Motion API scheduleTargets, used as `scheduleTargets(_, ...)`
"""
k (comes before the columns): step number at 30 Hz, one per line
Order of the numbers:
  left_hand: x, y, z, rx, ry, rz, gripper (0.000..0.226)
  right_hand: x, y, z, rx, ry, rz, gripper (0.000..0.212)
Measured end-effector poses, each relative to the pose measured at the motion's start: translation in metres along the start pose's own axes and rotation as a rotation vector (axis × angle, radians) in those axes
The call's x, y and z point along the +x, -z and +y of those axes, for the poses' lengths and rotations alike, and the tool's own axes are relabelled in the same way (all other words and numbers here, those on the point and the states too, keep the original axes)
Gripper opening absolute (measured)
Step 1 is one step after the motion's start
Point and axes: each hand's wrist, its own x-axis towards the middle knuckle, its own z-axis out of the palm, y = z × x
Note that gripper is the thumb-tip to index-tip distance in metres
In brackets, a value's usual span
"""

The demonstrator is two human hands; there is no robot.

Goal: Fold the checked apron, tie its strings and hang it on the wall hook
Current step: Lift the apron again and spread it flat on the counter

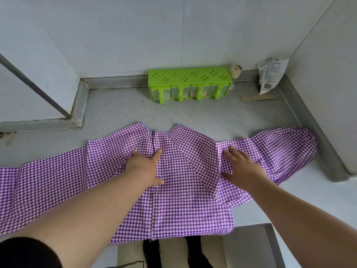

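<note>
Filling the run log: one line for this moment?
stage: folding | apron: spread on counter | left hand: flat on apron | right hand: flat on apron | strings: untied

The checked apron (179, 190) runs off the left edge, and print on the white bag (270, 77) is unreadable.

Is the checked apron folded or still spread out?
Mostly spread: the apron lies flat, sleeves out sideways, with one flap folded over its right side.

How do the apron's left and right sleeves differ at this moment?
The left sleeve lies flat and runs out of frame; the right sleeve puffs up and ends in a gathered cuff by the wall. The right hand rests at the right sleeve's base; the left hand presses the bodice. Both are purple check.
</note>
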Motion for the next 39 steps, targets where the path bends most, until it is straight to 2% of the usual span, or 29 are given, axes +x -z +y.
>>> scheduleTargets(5, 0.008, 0.003, -0.001, -0.037, 0.064, -0.027, 0.125, -0.011, 0.002, 0.025, 0.066, -0.282, -0.039, 0.119)
scheduleTargets(11, 0.014, 0.011, 0.002, -0.092, 0.102, -0.048, 0.127, -0.014, 0.010, 0.030, 0.045, -0.359, -0.061, 0.126)
scheduleTargets(13, 0.017, 0.011, 0.001, -0.102, 0.091, -0.040, 0.128, -0.013, 0.017, 0.017, 0.031, -0.248, 0.080, 0.110)
scheduleTargets(15, 0.020, 0.011, 0.001, -0.103, 0.071, -0.037, 0.129, -0.008, 0.026, -0.005, 0.045, 0.003, 0.251, 0.084)
scheduleTargets(17, 0.022, 0.012, -0.001, -0.093, 0.040, -0.033, 0.127, 0.002, 0.036, -0.035, 0.051, 0.220, 0.250, 0.074)
scheduleTargets(19, 0.025, 0.017, -0.004, -0.096, -0.010, 0.016, 0.118, 0.017, 0.040, -0.063, 0.052, 0.293, 0.162, 0.074)
scheduleTargets(23, 0.031, 0.037, -0.031, -0.163, -0.020, 0.225, 0.083, 0.053, 0.040, -0.084, 0.117, 0.194, 0.039, 0.067)
scheduleTargets(26, 0.045, 0.040, -0.070, -0.316, 0.043, 0.332, 0.052, 0.068, 0.035, -0.082, 0.226, 0.124, 0.077, 0.061)
scheduleTargets(28, 0.054, 0.032, -0.095, -0.386, 0.105, 0.340, 0.056, 0.070, 0.033, -0.081, 0.278, 0.103, 0.101, 0.060)
scheduleTargets(31, 0.066, 0.017, -0.122, -0.575, 0.171, 0.279, 0.082, 0.070, 0.030, -0.078, 0.319, 0.082, 0.121, 0.053)
scheduleTargets(33, 0.075, 0.011, -0.136, -0.696, 0.210, 0.252, 0.095, 0.070, 0.029, -0.079, 0.327, 0.053, 0.123, 0.058)
scheduleTargets(35, 0.080, 0.010, -0.141, -0.670, 0.211, 0.240, 0.084, 0.070, 0.031, -0.080, 0.341, 0.027, 0.119, 0.064)
scheduleTargets(37, 0.078, 0.013, -0.143, -0.552, 0.189, 0.190, 0.064, 0.068, 0.032, -0.083, 0.338, -0.002, 0.117, 0.062)
scheduleTargets(39, 0.073, 0.014, -0.142, -0.402, 0.171, 0.172, 0.059, 0.065, 0.031, -0.084, 0.335, -0.023, 0.121, 0.058)
